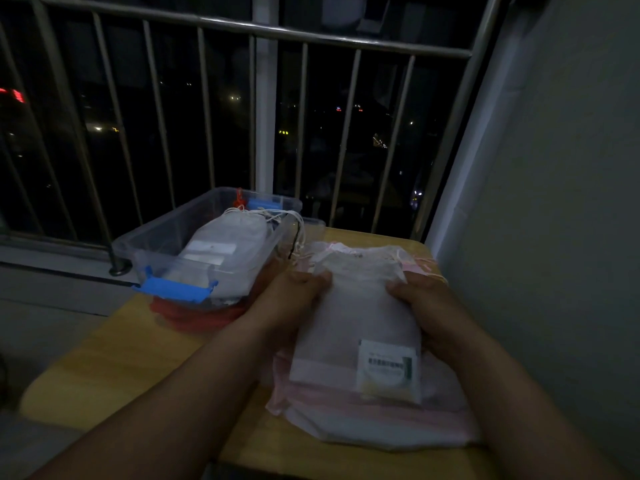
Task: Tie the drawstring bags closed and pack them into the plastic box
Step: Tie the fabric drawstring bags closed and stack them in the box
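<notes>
Bag point(360, 323) being held above pile point(367, 424) of pink and white bags, at counter point(114, 362) right half. Bag's 9 o'clock edge being pinched by left grip point(294, 292), thumb on top; 3 o'clock edge being pinched by right grip point(426, 306), thumb on top. Gathered neck and strings being pointed toward 12 o'clock; label point(388, 365) being shown at 5 o'clock corner. Box point(162, 237) being seen at 10 o'clock of bag, on counter; packed bags point(225, 237) being carried inside, strings being draped over rim. Railing point(242, 29) being seen at 12 o'clock.
</notes>
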The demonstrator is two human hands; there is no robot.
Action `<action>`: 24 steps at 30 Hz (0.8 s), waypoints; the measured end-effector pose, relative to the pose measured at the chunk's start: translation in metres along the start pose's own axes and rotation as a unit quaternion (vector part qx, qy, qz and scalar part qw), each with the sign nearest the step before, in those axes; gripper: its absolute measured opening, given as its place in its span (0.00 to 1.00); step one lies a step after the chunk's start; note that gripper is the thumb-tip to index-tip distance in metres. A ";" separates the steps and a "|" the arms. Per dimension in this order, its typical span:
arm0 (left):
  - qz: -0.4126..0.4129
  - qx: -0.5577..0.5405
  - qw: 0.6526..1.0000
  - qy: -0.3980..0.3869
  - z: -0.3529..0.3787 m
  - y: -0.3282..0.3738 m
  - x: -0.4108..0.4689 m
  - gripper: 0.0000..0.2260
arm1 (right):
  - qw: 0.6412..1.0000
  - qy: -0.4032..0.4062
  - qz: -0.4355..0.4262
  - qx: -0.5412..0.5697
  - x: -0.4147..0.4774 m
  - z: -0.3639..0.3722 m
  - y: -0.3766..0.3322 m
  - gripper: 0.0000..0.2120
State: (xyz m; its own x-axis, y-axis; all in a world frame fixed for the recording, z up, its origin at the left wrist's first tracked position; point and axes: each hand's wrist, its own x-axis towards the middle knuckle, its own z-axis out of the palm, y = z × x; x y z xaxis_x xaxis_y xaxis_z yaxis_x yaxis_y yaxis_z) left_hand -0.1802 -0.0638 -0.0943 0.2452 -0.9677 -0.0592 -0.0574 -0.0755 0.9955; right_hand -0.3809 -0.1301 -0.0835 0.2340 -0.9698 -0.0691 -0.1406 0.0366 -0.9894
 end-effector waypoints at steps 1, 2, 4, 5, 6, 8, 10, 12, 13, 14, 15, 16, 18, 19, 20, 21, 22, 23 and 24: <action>-0.004 -0.014 1.000 -0.021 0.000 0.002 -0.002 0.13 | 1.000 -0.012 0.003 0.012 -0.002 -0.001 -0.002 0.08; -0.002 -0.021 0.999 -0.038 -0.001 0.003 -0.003 0.11 | 0.999 -0.024 0.003 0.021 -0.004 -0.001 -0.004 0.09; 0.004 -0.039 0.998 -0.059 -0.002 0.005 -0.005 0.11 | 0.999 -0.039 -0.003 0.032 -0.007 -0.002 -0.005 0.08; 0.003 -0.047 0.996 -0.070 -0.002 0.008 -0.007 0.13 | 0.998 -0.042 -0.009 0.043 -0.009 -0.001 -0.007 0.07; 0.000 -0.053 0.995 -0.079 -0.002 0.007 -0.010 0.15 | 0.997 -0.040 -0.017 0.059 -0.011 0.000 -0.007 0.07; -0.004 -0.063 0.994 -0.092 -0.004 0.011 -0.012 0.17 | 0.996 -0.023 -0.032 0.080 -0.015 0.005 -0.011 0.07; 0.003 -0.076 0.993 -0.093 -0.003 0.014 -0.016 0.14 | 0.997 -0.003 -0.046 0.065 -0.018 0.008 -0.013 0.08; 0.022 -0.086 0.993 -0.077 -0.004 0.015 -0.017 0.11 | 0.998 0.012 -0.061 0.033 -0.023 0.011 -0.017 0.09; 0.026 -0.089 0.994 -0.057 -0.005 0.015 -0.017 0.11 | 0.998 0.014 -0.064 0.022 -0.026 0.012 -0.020 0.09; 0.024 -0.089 0.995 -0.038 -0.006 0.016 -0.017 0.11 | 0.998 0.013 -0.062 0.019 -0.027 0.012 -0.021 0.09; 0.022 -0.087 0.996 -0.024 -0.006 0.016 -0.016 0.11 | 0.998 0.008 -0.062 0.021 -0.029 0.013 -0.023 0.08; 0.022 -0.079 0.997 -0.016 -0.007 0.017 -0.017 0.11 | 0.998 0.000 -0.060 0.025 -0.032 0.013 -0.025 0.07; 0.017 -0.071 0.997 -0.006 -0.007 0.019 -0.019 0.12 | 0.998 -0.019 -0.057 0.033 -0.037 0.015 -0.031 0.10; 0.013 -0.075 0.997 -0.004 -0.007 0.020 -0.021 0.13 | 0.997 -0.021 -0.069 0.024 -0.037 0.014 -0.032 0.11; 0.008 -0.080 0.997 -0.007 -0.008 0.021 -0.023 0.14 | 0.997 -0.020 -0.076 0.021 -0.039 0.014 -0.034 0.11; 0.002 -0.086 0.996 -0.018 -0.007 0.022 -0.026 0.15 | 0.997 -0.013 -0.077 0.022 -0.040 0.015 -0.035 0.11; -0.003 -0.095 0.995 -0.031 -0.008 0.023 -0.028 0.16 | 0.997 -0.011 -0.060 0.051 -0.040 0.015 -0.034 0.11; -0.008 -0.113 0.993 -0.035 -0.008 0.023 -0.030 0.16 | 0.993 -0.028 -0.030 0.107 -0.043 0.015 -0.034 0.10; -0.012 -0.141 0.989 -0.032 -0.008 0.024 -0.032 0.16 | 0.981 -0.057 0.014 0.186 -0.044 0.014 -0.034 0.11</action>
State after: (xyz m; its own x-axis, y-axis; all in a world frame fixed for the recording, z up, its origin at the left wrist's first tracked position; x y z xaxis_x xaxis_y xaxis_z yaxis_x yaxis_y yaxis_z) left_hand -0.1820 -0.0330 -0.0682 0.1809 -0.9803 -0.0789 0.2220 -0.0375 0.9743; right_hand -0.3726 -0.0856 -0.0488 0.3449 -0.9343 -0.0902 0.2068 0.1693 -0.9636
